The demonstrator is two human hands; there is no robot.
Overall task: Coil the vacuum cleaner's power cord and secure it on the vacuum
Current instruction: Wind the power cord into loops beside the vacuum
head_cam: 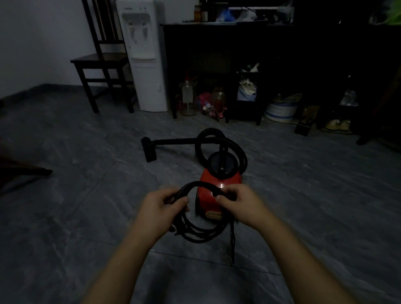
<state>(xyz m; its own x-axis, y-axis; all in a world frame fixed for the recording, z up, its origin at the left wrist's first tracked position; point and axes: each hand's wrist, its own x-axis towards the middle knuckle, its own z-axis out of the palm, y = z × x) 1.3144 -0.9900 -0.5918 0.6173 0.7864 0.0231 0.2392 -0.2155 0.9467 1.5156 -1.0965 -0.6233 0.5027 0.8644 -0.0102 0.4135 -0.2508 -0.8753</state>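
Note:
A red canister vacuum (218, 180) sits on the grey tiled floor, its black hose (208, 138) looped above it and its wand and nozzle (149, 149) stretched out to the left. I hold the black power cord (198, 233) in front of the vacuum as several loops. My left hand (161, 206) grips the left side of the loops. My right hand (236, 201) pinches the cord at the upper right of the coil. A loose strand (232, 244) hangs from below my right hand down toward the floor.
A white water dispenser (143, 53) and a dark wooden chair (101, 62) stand at the back left. A dark cabinet (271, 58) with jars, bags and shoes beneath fills the back right. A dark furniture leg (23, 171) juts in at the left.

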